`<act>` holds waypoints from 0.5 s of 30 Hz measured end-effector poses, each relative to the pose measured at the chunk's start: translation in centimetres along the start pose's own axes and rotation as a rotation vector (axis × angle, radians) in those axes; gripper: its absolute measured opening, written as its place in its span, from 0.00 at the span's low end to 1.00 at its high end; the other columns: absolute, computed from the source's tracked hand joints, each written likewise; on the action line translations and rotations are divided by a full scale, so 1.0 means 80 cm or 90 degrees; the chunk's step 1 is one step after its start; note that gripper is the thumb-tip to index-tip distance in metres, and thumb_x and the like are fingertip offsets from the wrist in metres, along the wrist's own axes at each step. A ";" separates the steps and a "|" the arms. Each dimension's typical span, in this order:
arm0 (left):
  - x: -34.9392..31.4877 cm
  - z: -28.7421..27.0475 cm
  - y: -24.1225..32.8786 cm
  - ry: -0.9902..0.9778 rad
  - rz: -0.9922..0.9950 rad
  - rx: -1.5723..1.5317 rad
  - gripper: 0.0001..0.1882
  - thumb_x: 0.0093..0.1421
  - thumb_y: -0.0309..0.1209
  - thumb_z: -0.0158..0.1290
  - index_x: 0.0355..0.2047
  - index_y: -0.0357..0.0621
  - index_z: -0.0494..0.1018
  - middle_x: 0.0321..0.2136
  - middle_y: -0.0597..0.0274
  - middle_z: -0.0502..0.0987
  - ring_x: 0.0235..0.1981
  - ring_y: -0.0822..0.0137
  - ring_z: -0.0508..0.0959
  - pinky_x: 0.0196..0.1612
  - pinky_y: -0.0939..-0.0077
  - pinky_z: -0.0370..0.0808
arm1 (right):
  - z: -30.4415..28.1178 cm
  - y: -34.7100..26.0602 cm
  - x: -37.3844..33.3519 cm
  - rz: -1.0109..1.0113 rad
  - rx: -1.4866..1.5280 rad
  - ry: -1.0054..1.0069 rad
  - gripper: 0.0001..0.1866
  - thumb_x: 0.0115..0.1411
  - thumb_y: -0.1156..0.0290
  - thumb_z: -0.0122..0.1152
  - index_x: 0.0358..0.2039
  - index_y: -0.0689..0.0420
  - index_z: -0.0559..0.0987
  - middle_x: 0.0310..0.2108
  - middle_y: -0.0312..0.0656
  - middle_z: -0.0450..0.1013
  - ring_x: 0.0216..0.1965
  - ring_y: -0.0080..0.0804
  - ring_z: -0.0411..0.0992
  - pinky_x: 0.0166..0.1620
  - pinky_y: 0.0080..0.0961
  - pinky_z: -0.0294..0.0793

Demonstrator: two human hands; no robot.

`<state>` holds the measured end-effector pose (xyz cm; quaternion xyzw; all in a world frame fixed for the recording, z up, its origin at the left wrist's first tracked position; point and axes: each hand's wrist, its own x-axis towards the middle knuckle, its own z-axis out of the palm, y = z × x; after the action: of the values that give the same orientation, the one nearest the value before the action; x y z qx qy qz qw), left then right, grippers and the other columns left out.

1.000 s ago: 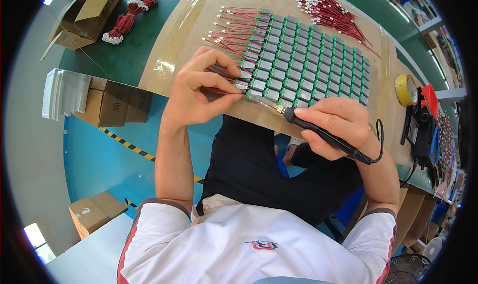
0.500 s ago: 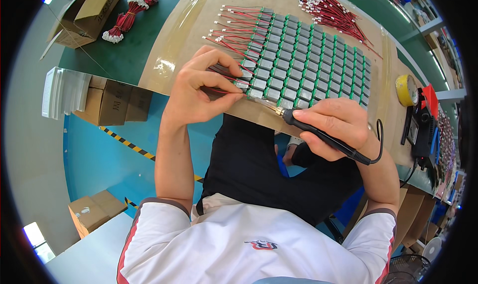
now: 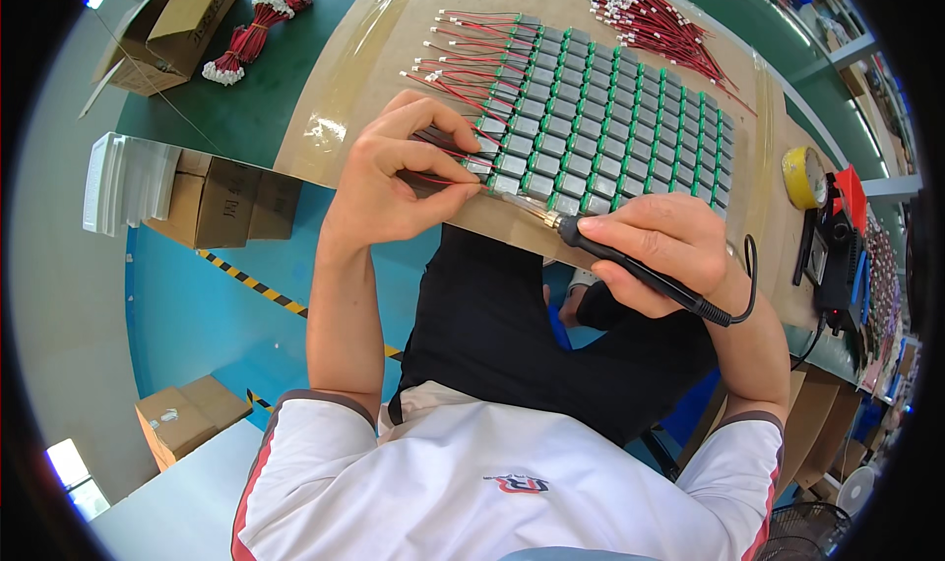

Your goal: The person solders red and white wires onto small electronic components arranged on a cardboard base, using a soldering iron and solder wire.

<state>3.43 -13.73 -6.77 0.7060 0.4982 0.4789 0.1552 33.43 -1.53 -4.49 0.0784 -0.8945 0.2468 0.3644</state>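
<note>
Rows of small grey battery cells with green circuit boards (image 3: 610, 118) lie side by side on the cardboard-topped table. Red and black wire leads with white plugs (image 3: 463, 54) stick out leftward from the leftmost row. My left hand (image 3: 399, 167) pinches a red wire lead (image 3: 440, 179) at the near left corner cell, thumb and forefinger together. In my right hand (image 3: 664, 251) is a soldering iron (image 3: 630, 266) with a black handle. Its tip points left and reaches the same corner cell, close to the wire end; whether they touch is too small to tell.
A heap of red leads (image 3: 664, 30) lies behind the cells. Yellow tape (image 3: 804, 178) and a black soldering station (image 3: 840, 266) stand at the right. Bundled leads (image 3: 258, 30) and an open carton (image 3: 187, 30) sit far left. White trays (image 3: 128, 182) rest beside a cardboard box (image 3: 221, 202).
</note>
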 end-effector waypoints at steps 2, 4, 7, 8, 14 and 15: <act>0.000 0.000 0.000 -0.001 -0.001 0.000 0.09 0.43 0.18 0.70 0.27 0.41 0.88 0.38 0.61 0.84 0.46 0.61 0.82 0.45 0.68 0.81 | 0.000 0.000 0.000 -0.003 -0.007 -0.006 0.20 0.54 0.77 0.76 0.49 0.67 0.88 0.31 0.45 0.82 0.24 0.36 0.80 0.26 0.27 0.79; 0.000 0.001 0.000 -0.005 0.000 0.002 0.09 0.43 0.18 0.70 0.27 0.41 0.88 0.37 0.61 0.84 0.46 0.61 0.82 0.45 0.68 0.81 | 0.000 0.000 0.000 -0.004 -0.008 -0.005 0.20 0.54 0.77 0.76 0.49 0.67 0.88 0.31 0.45 0.82 0.24 0.36 0.80 0.26 0.27 0.79; 0.000 0.001 0.000 -0.002 -0.005 0.000 0.09 0.43 0.18 0.69 0.27 0.41 0.88 0.37 0.61 0.84 0.46 0.61 0.82 0.45 0.68 0.82 | 0.000 0.000 0.000 -0.006 -0.011 -0.008 0.20 0.54 0.77 0.76 0.49 0.67 0.88 0.31 0.45 0.82 0.25 0.36 0.81 0.26 0.27 0.79; 0.000 0.001 0.000 0.002 -0.001 -0.002 0.09 0.43 0.18 0.69 0.27 0.41 0.88 0.37 0.61 0.84 0.46 0.61 0.82 0.45 0.68 0.82 | 0.000 0.000 0.000 -0.006 -0.011 -0.009 0.20 0.54 0.77 0.76 0.49 0.67 0.88 0.31 0.45 0.82 0.25 0.36 0.81 0.26 0.28 0.79; 0.000 0.001 0.000 0.000 -0.001 0.004 0.09 0.43 0.18 0.69 0.26 0.41 0.88 0.37 0.61 0.84 0.46 0.61 0.82 0.44 0.69 0.82 | -0.002 -0.001 0.001 -0.004 -0.014 -0.010 0.20 0.54 0.77 0.77 0.49 0.67 0.88 0.31 0.45 0.82 0.25 0.36 0.81 0.26 0.28 0.80; 0.000 0.001 0.000 0.001 -0.001 0.004 0.09 0.43 0.18 0.69 0.27 0.41 0.88 0.37 0.61 0.84 0.45 0.61 0.82 0.44 0.69 0.81 | -0.003 -0.002 0.001 0.000 -0.011 -0.002 0.21 0.54 0.77 0.77 0.49 0.67 0.88 0.31 0.45 0.82 0.25 0.37 0.81 0.26 0.28 0.80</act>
<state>3.51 -13.71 -6.80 0.7057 0.5004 0.4775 0.1532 33.56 -1.54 -4.26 0.0760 -0.8972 0.2390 0.3636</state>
